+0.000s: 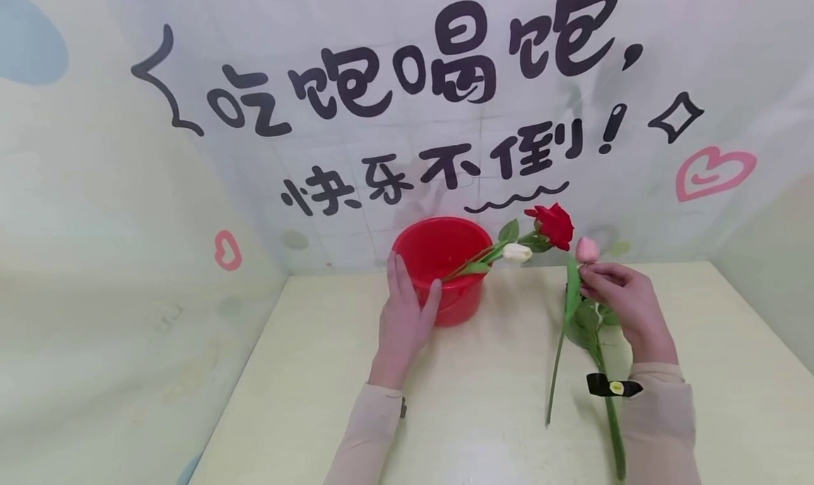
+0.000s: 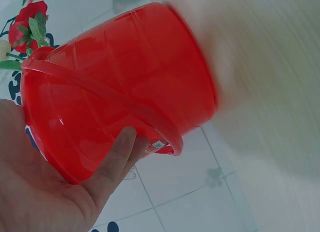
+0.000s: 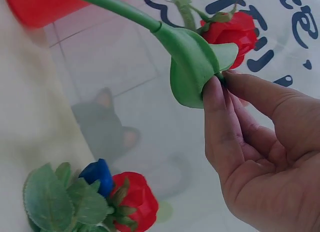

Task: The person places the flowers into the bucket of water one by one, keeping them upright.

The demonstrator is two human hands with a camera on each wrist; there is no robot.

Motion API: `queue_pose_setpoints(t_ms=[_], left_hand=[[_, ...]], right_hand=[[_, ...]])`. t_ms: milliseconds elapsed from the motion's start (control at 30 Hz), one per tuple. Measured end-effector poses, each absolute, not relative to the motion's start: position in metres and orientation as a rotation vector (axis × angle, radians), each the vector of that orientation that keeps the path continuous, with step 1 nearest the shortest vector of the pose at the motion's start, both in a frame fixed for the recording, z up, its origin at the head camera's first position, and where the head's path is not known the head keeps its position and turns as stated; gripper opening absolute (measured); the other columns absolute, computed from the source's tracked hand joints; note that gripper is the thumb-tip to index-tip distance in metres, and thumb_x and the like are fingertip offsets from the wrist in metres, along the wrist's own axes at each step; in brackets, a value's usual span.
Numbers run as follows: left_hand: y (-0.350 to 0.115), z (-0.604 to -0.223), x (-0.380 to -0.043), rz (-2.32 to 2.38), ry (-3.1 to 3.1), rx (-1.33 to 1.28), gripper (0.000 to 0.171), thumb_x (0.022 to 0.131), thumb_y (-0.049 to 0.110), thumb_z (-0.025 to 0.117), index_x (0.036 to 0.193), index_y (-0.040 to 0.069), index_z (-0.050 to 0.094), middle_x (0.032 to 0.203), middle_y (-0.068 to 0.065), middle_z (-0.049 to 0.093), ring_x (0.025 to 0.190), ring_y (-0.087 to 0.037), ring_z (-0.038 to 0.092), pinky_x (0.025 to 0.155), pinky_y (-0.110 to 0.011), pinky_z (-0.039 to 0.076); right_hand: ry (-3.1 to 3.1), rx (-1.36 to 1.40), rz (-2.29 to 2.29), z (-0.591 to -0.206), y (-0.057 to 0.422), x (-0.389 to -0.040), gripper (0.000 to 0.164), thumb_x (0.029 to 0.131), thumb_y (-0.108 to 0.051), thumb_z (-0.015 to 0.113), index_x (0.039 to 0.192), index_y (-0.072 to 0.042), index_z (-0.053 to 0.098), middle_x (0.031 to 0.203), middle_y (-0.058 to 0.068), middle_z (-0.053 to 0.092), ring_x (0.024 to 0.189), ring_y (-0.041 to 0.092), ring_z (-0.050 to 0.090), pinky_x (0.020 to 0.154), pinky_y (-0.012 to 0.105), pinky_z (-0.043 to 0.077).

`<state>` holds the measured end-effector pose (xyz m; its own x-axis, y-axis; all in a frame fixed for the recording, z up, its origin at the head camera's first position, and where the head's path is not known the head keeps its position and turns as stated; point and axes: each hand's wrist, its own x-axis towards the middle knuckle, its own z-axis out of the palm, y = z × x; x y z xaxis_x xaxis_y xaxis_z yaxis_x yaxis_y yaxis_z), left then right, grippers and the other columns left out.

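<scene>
A red plastic bucket (image 1: 458,305) stands at the back of the table, its handle (image 2: 100,89) hanging down the side. My left hand (image 1: 405,315) holds its near left rim, with fingers (image 2: 122,144) along the outer wall. Out over the bucket's right rim lean a red rose (image 1: 555,227) and a white tulip (image 1: 517,252). My right hand (image 1: 626,305) pinches a pink tulip (image 1: 588,249) just under its bloom, between thumb and fingertips. Its green leaf (image 3: 190,66) and long stem hang downward, right of the bucket.
Beneath my right forearm more artificial flowers lie on the table, among them a red rose (image 3: 137,202) and a blue bloom (image 3: 98,177) with broad green leaves (image 3: 47,197). A printed cloth backdrop (image 1: 356,153) rises behind the table (image 1: 470,407).
</scene>
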<state>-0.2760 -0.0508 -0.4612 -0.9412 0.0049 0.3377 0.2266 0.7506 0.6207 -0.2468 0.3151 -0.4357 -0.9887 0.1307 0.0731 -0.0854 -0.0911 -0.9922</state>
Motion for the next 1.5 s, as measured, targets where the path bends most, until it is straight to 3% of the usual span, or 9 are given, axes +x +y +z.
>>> queue_pose_setpoints(t_ms=[567, 1200, 1500], left_hand=[[-0.051, -0.462, -0.278, -0.984, -2.623, -0.194, 0.104, 0.099, 0.047, 0.070, 0.170, 0.008, 0.006, 0.169, -0.012, 0.026, 0.103, -0.030, 0.071, 0.091, -0.046, 0.062], [-0.050, -0.463, -0.279, -0.968, -2.622, -0.193, 0.103, 0.099, 0.051, 0.067, 0.170, 0.009, 0.005, 0.169, -0.012, 0.027, 0.103, -0.029, 0.071, 0.091, -0.045, 0.062], [-0.050, -0.463, -0.280, -0.978, -2.629, -0.202, 0.104, 0.099, 0.049, 0.069, 0.170, 0.009, 0.005, 0.169, -0.011, 0.027, 0.108, -0.029, 0.070, 0.092, -0.045, 0.062]], right_hand=[[-1.761, -0.050, 2.294, -0.413, 0.315, -0.233, 0.009, 0.097, -0.003, 0.075, 0.098, -0.011, 0.078, 0.089, -0.002, 0.076, 0.073, 0.009, 0.075, 0.074, 0.020, 0.062], [-1.431, -0.047, 2.271, -0.381, 0.293, -0.219, 0.011, 0.090, 0.001, 0.081, 0.099, 0.001, 0.078, 0.087, 0.005, 0.076, 0.072, 0.015, 0.077, 0.074, 0.026, 0.062], [-1.262, -0.095, 2.271, -0.369, 0.281, -0.213, 0.013, 0.089, 0.006, 0.080, 0.101, 0.005, 0.076, 0.094, 0.009, 0.078, 0.069, 0.018, 0.076, 0.074, 0.028, 0.063]])
